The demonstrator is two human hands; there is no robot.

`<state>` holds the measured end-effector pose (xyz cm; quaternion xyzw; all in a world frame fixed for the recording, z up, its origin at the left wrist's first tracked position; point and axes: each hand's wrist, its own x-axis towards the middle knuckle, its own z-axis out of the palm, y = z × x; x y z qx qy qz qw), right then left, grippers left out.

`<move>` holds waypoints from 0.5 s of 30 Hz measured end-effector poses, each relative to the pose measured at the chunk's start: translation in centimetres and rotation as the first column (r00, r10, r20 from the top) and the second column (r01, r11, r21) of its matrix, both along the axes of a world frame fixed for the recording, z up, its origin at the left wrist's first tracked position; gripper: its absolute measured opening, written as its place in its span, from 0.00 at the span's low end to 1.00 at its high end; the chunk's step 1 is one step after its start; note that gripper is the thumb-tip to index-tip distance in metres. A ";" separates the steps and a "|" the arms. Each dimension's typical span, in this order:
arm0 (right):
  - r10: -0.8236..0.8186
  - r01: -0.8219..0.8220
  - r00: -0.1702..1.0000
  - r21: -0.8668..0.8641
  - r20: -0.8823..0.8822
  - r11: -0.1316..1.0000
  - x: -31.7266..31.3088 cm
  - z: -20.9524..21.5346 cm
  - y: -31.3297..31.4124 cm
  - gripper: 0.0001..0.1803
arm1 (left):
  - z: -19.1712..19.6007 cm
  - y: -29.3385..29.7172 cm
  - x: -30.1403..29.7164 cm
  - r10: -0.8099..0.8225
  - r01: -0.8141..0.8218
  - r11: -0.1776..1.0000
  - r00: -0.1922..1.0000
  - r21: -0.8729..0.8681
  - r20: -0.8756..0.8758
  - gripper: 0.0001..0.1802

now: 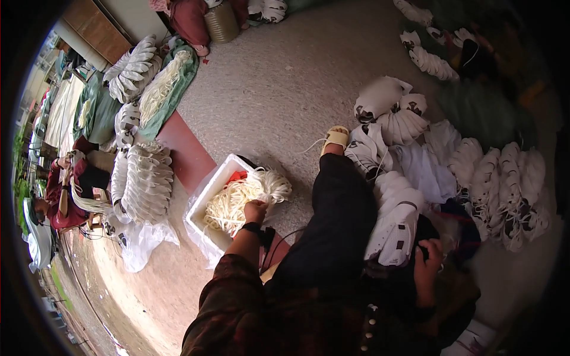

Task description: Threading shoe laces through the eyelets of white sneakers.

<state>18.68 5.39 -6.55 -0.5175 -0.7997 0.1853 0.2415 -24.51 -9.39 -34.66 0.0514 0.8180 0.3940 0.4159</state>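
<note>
My left hand (pixel 256 211) is closed, fingers together, on cream shoelaces (pixel 224 203) that lie in a loose heap in a white foam box (pixel 196 217). More laces spill in a bunch over the box's right rim, and a bit of red shows among them. A nested row of white shoe uppers (pixel 392 228) lies along my lap, its nearest upper pointing toward me. Beside that row, my right hand (pixel 428 261) rests over my dark trouser leg, thumb apart from the fingers, with nothing visible in it.
Further stacks of white uppers stand at the left (pixel 145 184) and at the far right (pixel 504 184). A clear plastic bag (pixel 421 166) lies beside my lap. A green cloth (pixel 185 74) holds laces at the back left. Another person (pixel 65 190) sits at the left, handling laces.
</note>
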 end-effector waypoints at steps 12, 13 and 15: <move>-0.012 0.010 0.997 0.035 0.078 0.999 0.4 -0.5 -0.7 0.13 | -1.4 0.3 0.0 0.131 -0.137 0.981 0.990 0.138 0.057 0.09; -0.016 0.014 0.996 0.033 0.083 0.999 0.4 -0.6 -0.7 0.13 | -1.4 0.4 0.1 0.117 -0.121 0.985 0.992 0.121 0.036 0.10; -0.027 0.022 0.994 0.051 0.109 0.998 0.6 -0.7 -0.8 0.14 | -2.2 0.5 0.0 0.099 -0.100 0.990 0.995 0.101 0.019 0.10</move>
